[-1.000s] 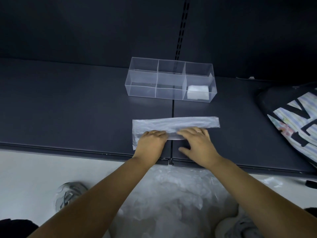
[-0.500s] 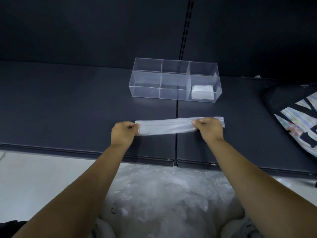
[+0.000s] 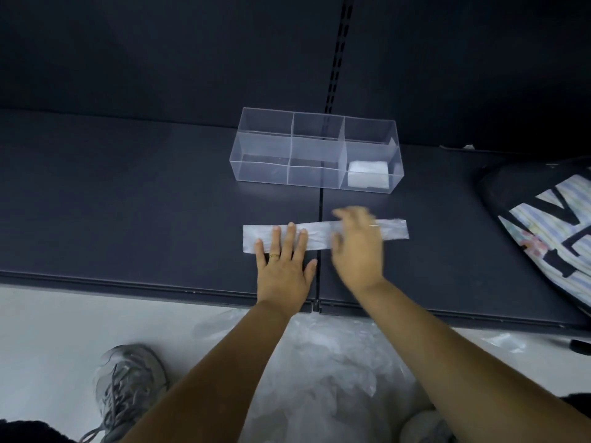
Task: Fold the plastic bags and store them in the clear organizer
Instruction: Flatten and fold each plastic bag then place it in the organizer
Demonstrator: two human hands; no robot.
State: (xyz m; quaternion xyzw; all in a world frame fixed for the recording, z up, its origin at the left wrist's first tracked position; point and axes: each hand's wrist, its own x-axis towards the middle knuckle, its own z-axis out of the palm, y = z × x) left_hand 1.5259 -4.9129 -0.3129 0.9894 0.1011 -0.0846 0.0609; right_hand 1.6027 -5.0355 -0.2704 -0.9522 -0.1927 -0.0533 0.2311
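A plastic bag (image 3: 319, 235), folded into a long narrow strip, lies flat on the dark shelf (image 3: 128, 203). My left hand (image 3: 284, 263) rests flat on the strip's left part, fingers spread. My right hand (image 3: 358, 247) is blurred with motion, open and flat over the strip's right half. Behind the strip stands the clear organizer (image 3: 316, 148) with three front compartments. A small folded white bag (image 3: 367, 174) sits in its right front compartment.
A heap of loose plastic bags (image 3: 323, 372) lies on the floor below the shelf edge. A dark bag with a striped print (image 3: 550, 231) lies on the shelf at the right. My grey shoe (image 3: 128, 388) is on the pale floor at lower left.
Both hands let go of the strip's ends and now lie flat on it. The left hand moved right, the right hand is sweeping across the strip. The strip lies flatter.
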